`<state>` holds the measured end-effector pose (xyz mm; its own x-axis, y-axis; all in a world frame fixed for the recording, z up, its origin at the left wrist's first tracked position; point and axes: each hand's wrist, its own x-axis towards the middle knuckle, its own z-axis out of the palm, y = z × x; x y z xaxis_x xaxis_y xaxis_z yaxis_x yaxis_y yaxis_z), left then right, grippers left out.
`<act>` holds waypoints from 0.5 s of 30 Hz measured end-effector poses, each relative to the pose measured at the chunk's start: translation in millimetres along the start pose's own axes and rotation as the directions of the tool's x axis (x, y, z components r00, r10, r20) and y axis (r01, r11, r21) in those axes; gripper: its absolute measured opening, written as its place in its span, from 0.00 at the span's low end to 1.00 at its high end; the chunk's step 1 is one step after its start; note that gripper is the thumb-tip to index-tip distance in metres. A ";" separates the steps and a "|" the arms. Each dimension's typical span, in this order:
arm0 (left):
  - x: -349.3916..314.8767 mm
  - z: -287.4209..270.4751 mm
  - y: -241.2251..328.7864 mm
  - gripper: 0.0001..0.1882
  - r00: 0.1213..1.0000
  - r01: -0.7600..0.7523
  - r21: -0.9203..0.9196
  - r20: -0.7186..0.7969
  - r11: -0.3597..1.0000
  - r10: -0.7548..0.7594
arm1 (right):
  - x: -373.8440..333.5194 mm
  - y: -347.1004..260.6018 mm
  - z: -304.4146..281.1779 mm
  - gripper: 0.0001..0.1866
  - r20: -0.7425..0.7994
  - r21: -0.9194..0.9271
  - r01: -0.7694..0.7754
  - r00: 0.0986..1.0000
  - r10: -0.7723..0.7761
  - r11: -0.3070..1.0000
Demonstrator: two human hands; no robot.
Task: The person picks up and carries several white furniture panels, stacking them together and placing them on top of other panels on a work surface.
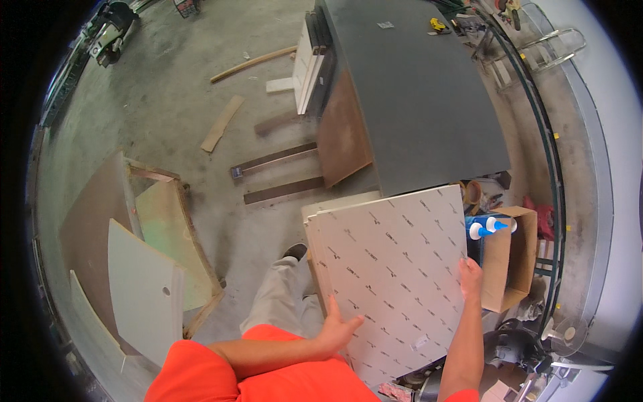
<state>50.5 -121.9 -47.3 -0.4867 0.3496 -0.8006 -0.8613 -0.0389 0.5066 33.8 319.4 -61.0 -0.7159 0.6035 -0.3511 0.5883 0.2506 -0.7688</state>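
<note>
A large pale panel [395, 268], covered in film with repeated dark print, lies in front of me on top of other boards. My left hand [339, 329] is at its left edge, thumb spread across the face and a finger along the side. At the opposite edge, my right hand [471, 276] has its fingers curled round the rim. A small label [419, 342] is stuck near the panel's lower right corner. How far my fingers reach beneath the panel is hidden.
Beyond the panel stands a dark grey table [422, 100] with a yellow tool [439, 26]. On the right are a cardboard box [516, 261] and blue-tipped white tubes [483, 229]. Left lie a wooden frame [194, 248] and a white board [140, 288]. Wood strips [223, 124] litter the floor.
</note>
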 end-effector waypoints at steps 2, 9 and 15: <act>6.9 -11.9 -8.5 0.45 0.999 -0.037 -0.011 0.038 0.999 0.038 | -5.8 -7.7 1.7 0.10 0.024 0.071 -0.027 0.999 0.025 0.997; 46.4 -29.0 85.3 0.49 0.962 -0.256 -0.266 0.025 0.929 0.272 | 5.2 -19.4 -3.1 0.22 -0.002 -0.178 -0.159 0.987 0.162 0.971; 58.0 -10.4 67.2 0.52 0.971 -0.229 -0.252 -0.127 0.940 0.202 | 11.9 -32.5 6.0 0.20 0.068 -0.009 -0.212 0.975 0.212 0.977</act>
<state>-37.2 -113.9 -63.0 -0.6652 0.2123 -0.7158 -0.7354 -0.3521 0.5790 4.0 313.9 -43.4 -0.5987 0.5897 -0.5421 0.7302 0.1237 -0.6719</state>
